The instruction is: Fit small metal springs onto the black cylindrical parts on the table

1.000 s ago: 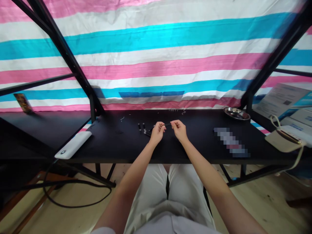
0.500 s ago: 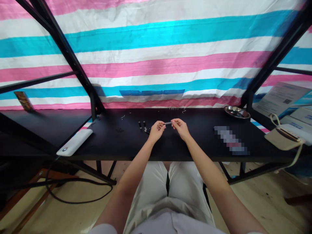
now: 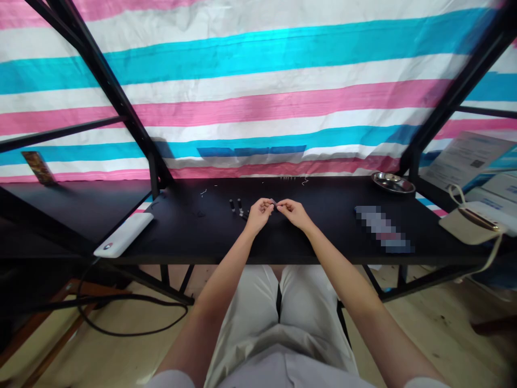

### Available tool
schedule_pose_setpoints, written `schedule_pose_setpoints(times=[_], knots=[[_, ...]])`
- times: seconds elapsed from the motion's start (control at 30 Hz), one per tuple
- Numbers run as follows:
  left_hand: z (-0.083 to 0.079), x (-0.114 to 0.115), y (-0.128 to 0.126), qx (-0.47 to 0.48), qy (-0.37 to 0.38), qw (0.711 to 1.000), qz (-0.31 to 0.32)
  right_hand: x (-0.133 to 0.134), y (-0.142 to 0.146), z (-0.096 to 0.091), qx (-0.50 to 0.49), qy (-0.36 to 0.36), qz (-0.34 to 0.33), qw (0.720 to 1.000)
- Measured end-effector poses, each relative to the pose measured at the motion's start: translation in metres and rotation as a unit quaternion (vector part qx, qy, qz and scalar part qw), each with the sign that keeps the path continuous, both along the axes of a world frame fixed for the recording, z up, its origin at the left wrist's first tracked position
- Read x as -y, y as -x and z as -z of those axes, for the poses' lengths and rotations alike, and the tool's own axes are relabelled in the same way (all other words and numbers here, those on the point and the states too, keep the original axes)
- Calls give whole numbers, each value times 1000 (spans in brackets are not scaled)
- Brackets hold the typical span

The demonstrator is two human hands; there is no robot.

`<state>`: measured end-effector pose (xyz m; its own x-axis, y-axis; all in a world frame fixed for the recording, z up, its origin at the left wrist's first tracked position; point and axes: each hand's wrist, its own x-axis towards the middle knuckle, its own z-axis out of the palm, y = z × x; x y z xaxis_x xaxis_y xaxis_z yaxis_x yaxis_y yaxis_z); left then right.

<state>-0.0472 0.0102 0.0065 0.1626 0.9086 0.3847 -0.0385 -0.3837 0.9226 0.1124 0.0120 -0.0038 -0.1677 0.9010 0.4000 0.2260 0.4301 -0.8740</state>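
A single camera is sitting on the person's head and looking forward and steeply down past the shirt (image 3: 274, 372) and the pale trousers (image 3: 250, 312), which are showing closest, at the bottom centre. It is facing across the black table (image 3: 177, 237), whose near edge is running almost level below mid-height, toward the striped sheet (image 3: 258, 64) that is filling the upper part. The forearms (image 3: 228, 269) are reaching inward from below, so the left hand (image 3: 259, 213) and the right hand (image 3: 295, 213) are appearing small, near the middle. The view is spanning wide, taking in leaning frame posts (image 3: 109, 81) on both sides and floor (image 3: 436, 339) beneath.
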Motion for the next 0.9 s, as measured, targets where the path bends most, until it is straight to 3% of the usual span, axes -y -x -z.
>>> schedule_pose_setpoints(times=[0.3,0.37,0.43,0.5,0.57,0.63,0.73,0.9], knots=[[4,2,-2,-73,-42,996,38,2,-5,-16,120,16,-81,989],[3,4,-3,-84,-52,994,36,-1,-12,-17,142,12,-72,987],[3,4,-3,-83,-59,995,21,-9,-25,-14,158,5,-24,987],[3,5,-2,-89,-69,994,-1,-22,-45,-9,165,4,78,983],[4,5,-1,-108,-81,991,-15,-37,-68,-3,166,13,193,967],[5,5,0,-134,-92,987,-17,-50,-86,1,175,27,261,949],[5,6,2,-163,-104,981,-17,-62,-101,4,208,49,282,935],[6,6,2,-184,-113,976,-18,-72,-101,3,248,70,280,925]])
